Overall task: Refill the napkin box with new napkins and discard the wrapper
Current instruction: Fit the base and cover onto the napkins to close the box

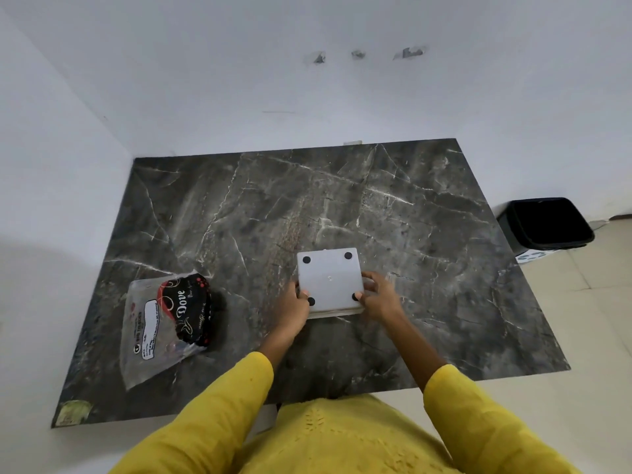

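Note:
A square white napkin box (330,280) lies upside down on the dark marble table (427,234), its flat base with black rubber feet at the corners facing up. My left hand (294,307) grips its near left corner and my right hand (379,297) grips its near right edge. A thin pale layer shows under the box's near edge. To the left lies a clear plastic wrapper (150,336) with a black and red printed label, crumpled and mostly flat.
A black waste bin (547,224) stands on the tiled floor to the right of the table. White walls close off the table's back and left sides. A worn yellowish patch (73,410) marks the table's near left corner.

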